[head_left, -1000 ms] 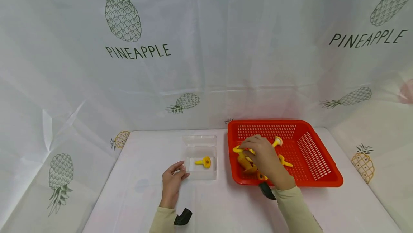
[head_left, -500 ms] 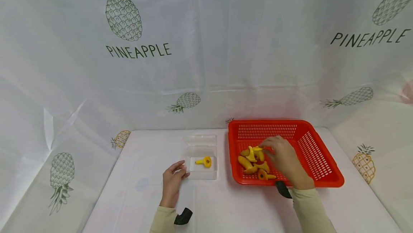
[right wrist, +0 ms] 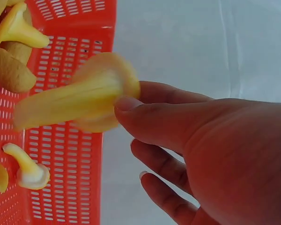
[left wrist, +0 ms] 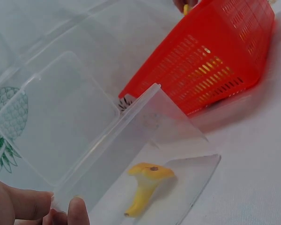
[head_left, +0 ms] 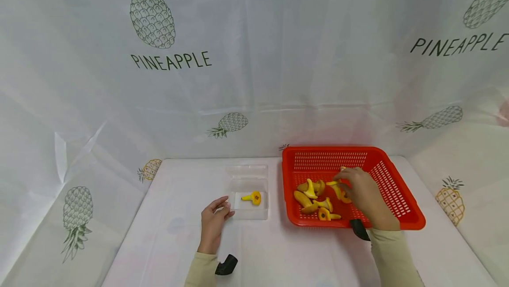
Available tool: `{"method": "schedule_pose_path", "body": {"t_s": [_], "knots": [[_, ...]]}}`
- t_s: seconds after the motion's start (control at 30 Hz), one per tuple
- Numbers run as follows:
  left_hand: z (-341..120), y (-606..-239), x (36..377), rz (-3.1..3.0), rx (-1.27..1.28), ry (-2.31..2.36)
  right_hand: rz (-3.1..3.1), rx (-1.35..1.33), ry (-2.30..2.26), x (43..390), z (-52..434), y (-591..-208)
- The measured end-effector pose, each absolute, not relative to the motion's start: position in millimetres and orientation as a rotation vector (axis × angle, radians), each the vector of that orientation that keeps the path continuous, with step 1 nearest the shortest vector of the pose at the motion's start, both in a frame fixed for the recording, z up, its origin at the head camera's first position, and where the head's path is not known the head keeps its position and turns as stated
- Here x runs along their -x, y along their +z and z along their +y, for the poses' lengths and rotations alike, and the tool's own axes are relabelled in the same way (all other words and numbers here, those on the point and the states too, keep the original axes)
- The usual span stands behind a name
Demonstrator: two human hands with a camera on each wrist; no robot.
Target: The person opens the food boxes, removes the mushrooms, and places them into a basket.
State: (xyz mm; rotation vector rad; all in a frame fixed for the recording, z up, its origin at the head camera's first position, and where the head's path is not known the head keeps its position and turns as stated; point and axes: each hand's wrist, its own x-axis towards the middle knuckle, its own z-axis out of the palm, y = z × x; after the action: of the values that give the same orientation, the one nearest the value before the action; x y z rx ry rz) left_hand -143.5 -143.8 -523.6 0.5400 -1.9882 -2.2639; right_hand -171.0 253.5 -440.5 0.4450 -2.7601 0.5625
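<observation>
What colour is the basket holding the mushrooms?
Red basket, clearest in the head view.

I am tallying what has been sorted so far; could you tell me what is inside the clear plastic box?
One yellow mushroom piece lies inside the clear plastic box, whose lid is open. Nothing in it is covered; the left hand touches its near corner.

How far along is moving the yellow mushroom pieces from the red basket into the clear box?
Early on. Done: one yellow mushroom piece lies in the clear box, whose lid is open. In hand: the right hand pinches another mushroom piece over the red basket, while the left hand touches the box's front corner. Left: a pile of pieces remains in the basket.
</observation>
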Motion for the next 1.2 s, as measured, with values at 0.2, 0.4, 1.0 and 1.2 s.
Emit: {"method": "schedule_pose_path", "body": {"t_s": [0.2,0.4,1.0,1.2], "knots": [[-144,-524,144,-1.981,-0.526,-2.275,-2.772,-0.475,0.576,169,245,-435],[-145,-524,144,-1.969,-0.522,-2.277,-2.637,-0.727,0.566,166,205,-425],[-145,-523,142,-1.961,-0.503,-2.290,-2.505,-1.275,0.466,184,77,-427],[-146,-524,141,-1.960,-0.472,-2.289,-2.564,-1.284,0.423,189,52,-441]]}}
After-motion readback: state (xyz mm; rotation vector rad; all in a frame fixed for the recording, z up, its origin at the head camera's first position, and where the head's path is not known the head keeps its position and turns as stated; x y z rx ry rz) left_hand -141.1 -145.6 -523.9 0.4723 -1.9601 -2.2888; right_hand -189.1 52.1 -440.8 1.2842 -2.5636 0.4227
